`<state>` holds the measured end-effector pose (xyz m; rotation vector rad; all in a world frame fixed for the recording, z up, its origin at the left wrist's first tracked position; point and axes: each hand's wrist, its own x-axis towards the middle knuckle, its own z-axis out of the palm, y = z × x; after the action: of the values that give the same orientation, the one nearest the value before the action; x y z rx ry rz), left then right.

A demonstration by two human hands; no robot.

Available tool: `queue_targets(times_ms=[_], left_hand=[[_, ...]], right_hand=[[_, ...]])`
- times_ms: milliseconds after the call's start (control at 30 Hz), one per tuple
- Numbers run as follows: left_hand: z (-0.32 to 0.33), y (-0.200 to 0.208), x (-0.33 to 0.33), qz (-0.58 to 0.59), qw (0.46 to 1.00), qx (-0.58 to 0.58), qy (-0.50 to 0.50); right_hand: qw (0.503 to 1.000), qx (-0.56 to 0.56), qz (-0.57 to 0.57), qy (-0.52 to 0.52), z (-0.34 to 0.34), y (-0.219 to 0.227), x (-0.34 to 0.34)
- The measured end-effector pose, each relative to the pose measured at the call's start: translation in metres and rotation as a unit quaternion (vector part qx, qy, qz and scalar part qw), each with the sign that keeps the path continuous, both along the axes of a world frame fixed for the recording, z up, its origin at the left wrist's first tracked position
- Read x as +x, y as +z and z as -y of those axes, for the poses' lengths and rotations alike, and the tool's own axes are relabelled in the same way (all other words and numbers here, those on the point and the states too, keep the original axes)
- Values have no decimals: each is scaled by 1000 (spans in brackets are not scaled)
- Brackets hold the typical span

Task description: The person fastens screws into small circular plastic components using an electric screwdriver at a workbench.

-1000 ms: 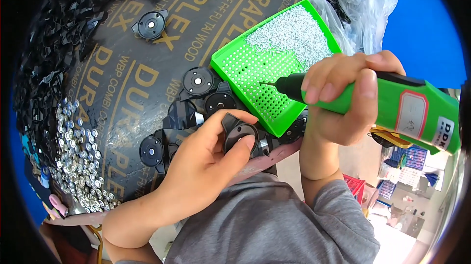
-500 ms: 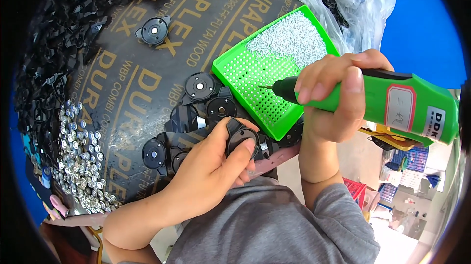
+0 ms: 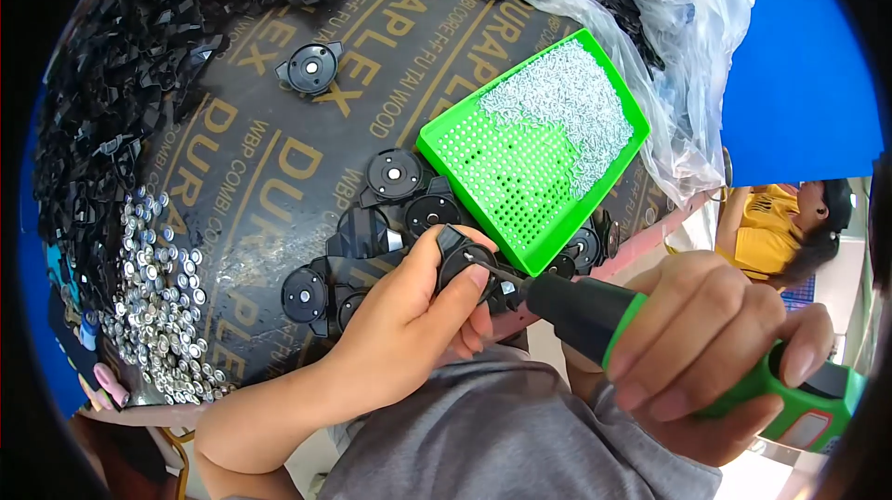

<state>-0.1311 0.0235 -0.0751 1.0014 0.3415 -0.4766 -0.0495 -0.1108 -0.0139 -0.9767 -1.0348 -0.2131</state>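
My left hand (image 3: 395,319) grips a round black plastic part (image 3: 453,256) near the table's front edge, thumb across its face. My right hand (image 3: 706,347) is wrapped round a green and black electric screwdriver (image 3: 569,307), its bit reaching to the centre of that part. Just beyond lies a green perforated tray (image 3: 476,208) with a heap of small silvery screws (image 3: 595,110) in its far half; more screws stand in its holes. Several similar black parts (image 3: 395,175) rest left of the tray, beside my left hand.
A single black part (image 3: 310,68) lies farther back. Small metal discs (image 3: 163,314) are heaped at the left, below a large pile of black plastic pieces (image 3: 130,63). A clear plastic bag (image 3: 692,82) with black parts is at the far right. A person in yellow (image 3: 767,230) is beyond the table.
My right hand has brought the screwdriver from over the tray down and toward me, its bit now at the part in my left hand. A person in yellow has come into view at the right.
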Motion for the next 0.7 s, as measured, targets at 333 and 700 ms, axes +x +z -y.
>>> queue_targets(times_ms=[333, 700], left_hand=[[5, 5, 0, 11, 998, 51, -22], [-4, 4, 5, 69, 982, 131, -116]], right_hand=[[999, -39, -2, -7, 0, 3, 0], [996, -51, 0, 70, 9, 10, 15]])
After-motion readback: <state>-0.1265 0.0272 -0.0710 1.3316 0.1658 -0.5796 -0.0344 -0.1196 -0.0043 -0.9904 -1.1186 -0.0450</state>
